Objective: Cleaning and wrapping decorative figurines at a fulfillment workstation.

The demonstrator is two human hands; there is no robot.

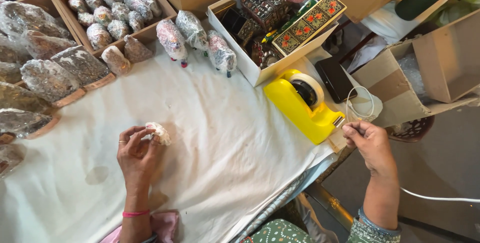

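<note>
Meanwhile, at a bench point(210, 138) draped in white cloth, a person's left hand point(137, 154) closes its fingers point(131, 135) on a small bubble-wrapped bundle point(159, 132) held just above the cloth. The right hand point(369, 145) has its fingers point(352, 132) pinched shut at the cutter end of a yellow tape dispenser point(304, 107), with wrapped figurines point(192, 38) and cardboard trays point(107, 8) beyond
</note>
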